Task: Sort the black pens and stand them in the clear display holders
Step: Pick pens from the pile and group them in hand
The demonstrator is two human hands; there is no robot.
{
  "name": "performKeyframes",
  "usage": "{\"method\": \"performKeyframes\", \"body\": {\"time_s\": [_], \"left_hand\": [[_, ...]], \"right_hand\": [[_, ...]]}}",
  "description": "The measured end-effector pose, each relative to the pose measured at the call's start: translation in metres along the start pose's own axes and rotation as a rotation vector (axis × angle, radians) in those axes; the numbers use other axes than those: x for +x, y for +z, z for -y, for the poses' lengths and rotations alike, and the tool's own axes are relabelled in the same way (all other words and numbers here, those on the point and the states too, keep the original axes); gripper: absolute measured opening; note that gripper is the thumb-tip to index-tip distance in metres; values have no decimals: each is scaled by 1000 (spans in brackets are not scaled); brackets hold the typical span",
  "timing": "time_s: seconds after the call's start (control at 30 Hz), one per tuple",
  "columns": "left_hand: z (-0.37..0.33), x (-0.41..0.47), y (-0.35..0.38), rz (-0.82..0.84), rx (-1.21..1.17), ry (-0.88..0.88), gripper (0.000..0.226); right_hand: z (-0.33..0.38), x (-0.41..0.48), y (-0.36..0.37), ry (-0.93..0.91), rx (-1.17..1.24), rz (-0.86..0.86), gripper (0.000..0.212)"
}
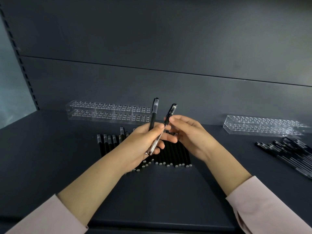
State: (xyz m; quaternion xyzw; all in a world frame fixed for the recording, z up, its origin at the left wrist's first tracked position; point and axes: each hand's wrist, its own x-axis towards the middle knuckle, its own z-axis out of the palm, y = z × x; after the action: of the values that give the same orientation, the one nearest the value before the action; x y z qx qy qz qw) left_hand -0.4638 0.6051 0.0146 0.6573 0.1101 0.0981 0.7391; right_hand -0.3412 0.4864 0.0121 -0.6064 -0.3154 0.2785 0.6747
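My left hand (145,141) grips two black pens above the shelf. One is a matte black pen (154,114) with a frosted cap, pointing up. The other is a clear-barrelled pen (169,116) leaning to the right. My right hand (190,134) pinches the clear-barrelled pen just below its cap. Under both hands lies a row of matte black pens (170,156) side by side. A long clear holder (108,110) with rows of holes stands at the back left. A second clear holder (263,125) stands at the back right. No pens stand in either holder.
A heap of clear-barrelled black pens (290,152) lies at the right edge, in front of the second holder. The dark shelf surface (50,149) runs to a dark back panel (152,48). A slotted upright (20,58) stands at the left.
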Motion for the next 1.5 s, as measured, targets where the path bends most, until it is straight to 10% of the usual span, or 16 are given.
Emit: {"method": "performKeyframes", "body": {"time_s": [0.7, 1.03, 1.5], "left_hand": [[10, 18, 11, -259, 1281, -51, 43], [15, 24, 25, -410, 1415, 32, 44], [28, 66, 236, -259, 1298, 379, 25]], "right_hand": [[2, -5, -54, 87, 253, -420, 7], [12, -24, -81, 31, 122, -496, 8], [49, -119, -323, 128, -1122, -627, 15]]}}
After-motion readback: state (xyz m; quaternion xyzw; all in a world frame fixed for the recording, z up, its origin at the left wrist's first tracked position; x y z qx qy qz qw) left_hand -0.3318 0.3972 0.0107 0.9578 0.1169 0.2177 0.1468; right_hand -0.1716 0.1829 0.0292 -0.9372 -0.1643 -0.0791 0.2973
